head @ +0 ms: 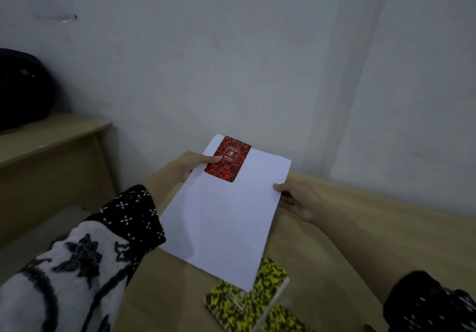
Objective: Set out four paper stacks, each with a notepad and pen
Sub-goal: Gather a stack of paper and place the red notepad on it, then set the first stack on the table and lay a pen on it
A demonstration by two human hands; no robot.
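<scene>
A white paper stack (224, 218) is held above the wooden table (360, 228), tilted toward the wall. A small red spiral notepad (228, 160) lies on its far end. My left hand (192, 164) grips the stack's left edge, its thumb pressing on the red notepad. At the right edge my right hand (298, 199) pinches the paper, thumb on top. Below the stack's near corner lie yellow-and-black patterned notepads (247, 298) with a pale stick-like thing across them, too blurred to identify.
A lower wooden shelf (51, 136) stands at the left with a black bag (23, 87) on it. A pale wall (231, 48) closes the table's far side. Bare tabletop stretches to the right of my right hand.
</scene>
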